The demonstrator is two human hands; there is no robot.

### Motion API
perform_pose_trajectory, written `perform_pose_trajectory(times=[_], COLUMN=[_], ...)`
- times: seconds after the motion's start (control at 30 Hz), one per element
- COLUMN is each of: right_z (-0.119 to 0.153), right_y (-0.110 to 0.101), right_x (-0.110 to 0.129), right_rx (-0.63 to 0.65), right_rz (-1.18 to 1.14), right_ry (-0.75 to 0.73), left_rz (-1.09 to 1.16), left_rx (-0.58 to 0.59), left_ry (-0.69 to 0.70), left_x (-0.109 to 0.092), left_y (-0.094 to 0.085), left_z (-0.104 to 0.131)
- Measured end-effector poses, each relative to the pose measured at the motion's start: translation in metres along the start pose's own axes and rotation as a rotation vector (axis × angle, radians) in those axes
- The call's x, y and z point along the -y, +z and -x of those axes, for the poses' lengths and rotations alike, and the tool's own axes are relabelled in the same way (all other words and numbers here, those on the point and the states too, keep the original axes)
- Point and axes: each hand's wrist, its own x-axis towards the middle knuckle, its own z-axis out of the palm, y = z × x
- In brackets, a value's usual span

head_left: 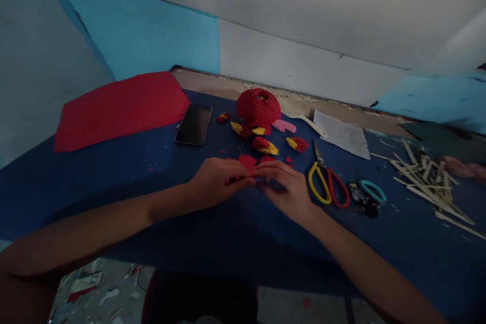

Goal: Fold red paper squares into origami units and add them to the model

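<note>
My left hand (pixel 220 182) and my right hand (pixel 285 188) meet fingertip to fingertip above the blue table. Between them they pinch a small piece of red paper (pixel 249 174), mostly covered by the fingers. Just beyond the fingertips lie several cut red paper pieces (pixel 247 162). Farther back, small red-and-yellow folded paper pieces (pixel 265 145) rest in front of a round red body of folded paper (pixel 258 107) with an opening on top. A pink folded piece (pixel 284 125) is beside that body.
Scissors (pixel 322 177) with yellow and red handles lie right of my hand, near a ring of keys (pixel 366 196). A phone (pixel 193 124) and red sheets (pixel 123 110) are at left. Thin strips (pixel 427 177), a white sheet (pixel 341 133) and a pale spoon-like utensil (pixel 306 119) are at right.
</note>
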Motion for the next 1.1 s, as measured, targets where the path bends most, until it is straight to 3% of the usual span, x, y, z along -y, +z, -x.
perform_pose_trajectory(times=[0.2,0.3,0.57,0.73,0.97,1.1], right_z=[-0.006,-0.005,0.000,0.002,0.000,-0.001], right_y=[-0.006,-0.005,0.001,0.001,-0.008,-0.009], right_x=[0.001,0.002,0.002,0.008,0.007,0.000], right_rx=[-0.178,-0.174,-0.090,-0.080,0.024,0.055], right_rz=[-0.388,-0.400,-0.077,0.046,0.110,0.115], right_ry=[0.295,0.337,0.224,0.224,-0.057,-0.114], left_rz=[0.110,0.131,0.180,0.217,0.659,0.854], left_rx=[-0.041,-0.006,0.154,0.164,0.141,0.127], left_ry=[-0.094,-0.171,-0.313,-0.361,-0.649,-0.771], left_x=[-0.006,-0.005,-0.001,-0.003,-0.003,-0.007], left_y=[-0.010,-0.008,-0.001,-0.002,-0.002,-0.004], left_z=[-0.006,-0.005,-0.005,-0.005,-0.009,-0.014])
